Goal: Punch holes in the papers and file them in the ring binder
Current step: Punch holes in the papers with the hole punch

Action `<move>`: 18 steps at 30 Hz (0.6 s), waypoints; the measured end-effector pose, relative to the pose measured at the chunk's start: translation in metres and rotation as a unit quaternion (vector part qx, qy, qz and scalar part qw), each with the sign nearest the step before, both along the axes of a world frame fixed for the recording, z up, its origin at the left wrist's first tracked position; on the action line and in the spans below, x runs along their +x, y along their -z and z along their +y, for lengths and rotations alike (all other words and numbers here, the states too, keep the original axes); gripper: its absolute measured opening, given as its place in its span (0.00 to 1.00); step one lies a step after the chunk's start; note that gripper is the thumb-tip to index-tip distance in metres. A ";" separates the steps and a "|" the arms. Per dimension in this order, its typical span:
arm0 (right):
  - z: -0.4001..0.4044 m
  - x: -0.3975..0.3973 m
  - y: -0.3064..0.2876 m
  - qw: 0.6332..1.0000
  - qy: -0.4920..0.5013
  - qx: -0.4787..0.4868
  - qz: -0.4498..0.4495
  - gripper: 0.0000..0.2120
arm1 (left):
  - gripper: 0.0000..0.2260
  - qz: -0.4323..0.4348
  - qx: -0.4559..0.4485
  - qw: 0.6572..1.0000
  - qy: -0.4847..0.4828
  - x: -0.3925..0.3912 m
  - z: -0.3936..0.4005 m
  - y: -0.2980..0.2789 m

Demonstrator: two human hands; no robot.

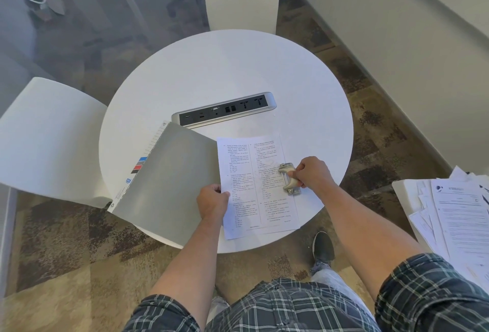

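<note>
1. The sheet (254,186) lies flat on the near part of the round table (225,72), its near edge just past the table rim, printed side up.
2. The punch (289,178) sits on the sheet's right margin, midway along that edge — the place where binder holes belong.
3. The right hand (312,172) wraps its fingers around the punch from the right, thumb on the lever. The grip looks set for pressing down, though I cannot tell whether the paper edge is fully inside the slot.
4. The left hand (213,200) pinches the sheet's left edge between thumb and curled fingers, probably to keep the paper from sliding while the punch is set.
5. The binder (164,172) lies closed just left of the sheet, its corner under or touching the paper's far left edge — close at hand for filing. Its rings are hidden.
6. More papers (455,215) wait in a loose pile well to the right, off the table.
7. A power strip (225,110) is set into the table beyond the sheet, clear of the work.
</note>
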State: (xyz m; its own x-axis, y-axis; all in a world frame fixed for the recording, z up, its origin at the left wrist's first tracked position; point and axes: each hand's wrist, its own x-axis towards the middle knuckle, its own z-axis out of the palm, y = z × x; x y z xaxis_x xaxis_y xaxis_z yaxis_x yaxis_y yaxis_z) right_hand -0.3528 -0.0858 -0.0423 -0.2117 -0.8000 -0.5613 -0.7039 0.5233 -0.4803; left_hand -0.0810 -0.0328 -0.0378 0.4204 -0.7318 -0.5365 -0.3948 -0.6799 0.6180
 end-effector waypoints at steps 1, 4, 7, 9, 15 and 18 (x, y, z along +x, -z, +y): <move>-0.001 0.000 -0.002 1.000 -0.004 0.006 0.001 0.14 | 0.03 0.001 0.002 1.000 0.001 0.001 0.000 0.000; -0.004 -0.001 -0.005 1.000 -0.007 0.026 0.004 0.13 | 0.03 0.004 0.006 1.000 0.000 0.002 -0.001 0.002; -0.004 -0.004 -0.006 0.999 -0.012 0.044 0.003 0.18 | 0.04 0.006 0.008 1.000 0.002 0.003 -0.002 0.002; -0.001 -0.008 -0.008 0.997 -0.029 0.064 0.023 0.21 | 0.03 0.007 0.008 1.000 0.004 0.004 -0.002 0.003; -0.002 -0.014 -0.008 0.994 -0.053 0.082 0.056 0.26 | 0.02 0.008 0.011 1.000 0.009 0.005 -0.002 0.004; -0.002 -0.014 -0.006 0.992 -0.057 0.085 0.067 0.26 | 0.03 0.006 0.009 1.000 0.015 0.005 -0.003 0.004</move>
